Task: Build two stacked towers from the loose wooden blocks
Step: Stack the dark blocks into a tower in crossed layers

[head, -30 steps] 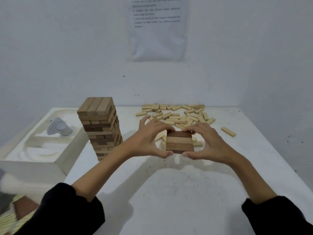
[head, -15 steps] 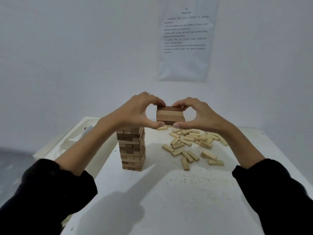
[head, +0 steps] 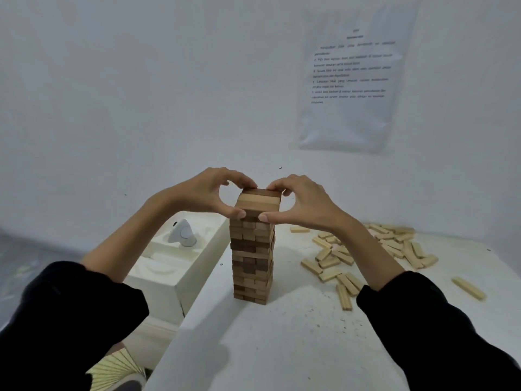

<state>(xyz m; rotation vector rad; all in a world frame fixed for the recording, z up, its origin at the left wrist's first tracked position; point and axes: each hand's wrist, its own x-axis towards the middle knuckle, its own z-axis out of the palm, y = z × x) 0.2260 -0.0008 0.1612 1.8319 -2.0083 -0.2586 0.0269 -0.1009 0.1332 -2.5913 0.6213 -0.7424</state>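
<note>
I count one tower on the white table; loose blocks lie right of it, too many to count. My left hand and right hand pinch a mixed light-and-dark block layer at its top, thumbs below, fingers curled over.

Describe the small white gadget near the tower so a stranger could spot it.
Left of the block tower sits a white moulded tray against the table's edge. In its far recess lies the gadget: rounded, triangular, white with a grey disc, the only thing there not wooden.
</note>
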